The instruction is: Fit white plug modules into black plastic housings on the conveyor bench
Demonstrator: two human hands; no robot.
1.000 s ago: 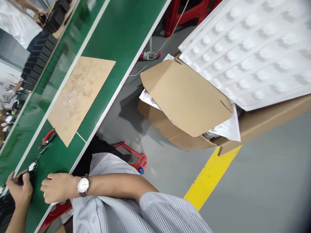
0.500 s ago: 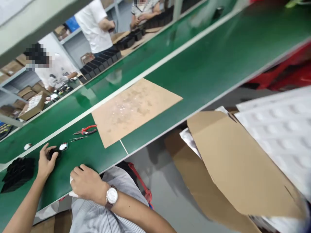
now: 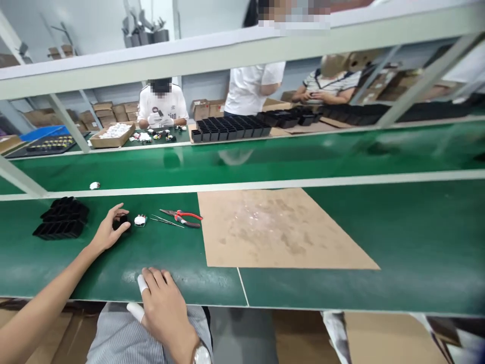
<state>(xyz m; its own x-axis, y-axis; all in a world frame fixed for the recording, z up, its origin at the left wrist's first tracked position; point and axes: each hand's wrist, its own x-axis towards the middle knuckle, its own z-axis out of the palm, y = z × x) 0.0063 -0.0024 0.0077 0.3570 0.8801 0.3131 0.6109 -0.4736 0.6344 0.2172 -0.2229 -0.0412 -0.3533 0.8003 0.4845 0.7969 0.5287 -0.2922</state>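
My left hand [image 3: 111, 228] is curled around a small black cup-like part [image 3: 122, 225] on the green bench [image 3: 189, 253]. My right hand [image 3: 161, 298], with white covers on thumb and index finger and a watch on the wrist, rests at the bench's front edge, fingers spread and holding nothing. Just right of the black part lies a small white-topped component [image 3: 140, 220]. Tweezers [image 3: 167, 221] and red-and-black pliers [image 3: 182, 217] lie further right. Left of my left hand stands a group of black boxes [image 3: 62, 220].
A stained brown cardboard sheet [image 3: 265, 227] lies on the bench. Behind a white rail [image 3: 242, 186], another white component [image 3: 94, 185] sits on a green strip. People work across the bench beside rows of black boxes [image 3: 231, 129]. Slanted metal posts rise at both sides.
The view has turned and levelled, showing more of the far side. My left hand is still at the black part. My right hand's fingers have spread on the bench edge.
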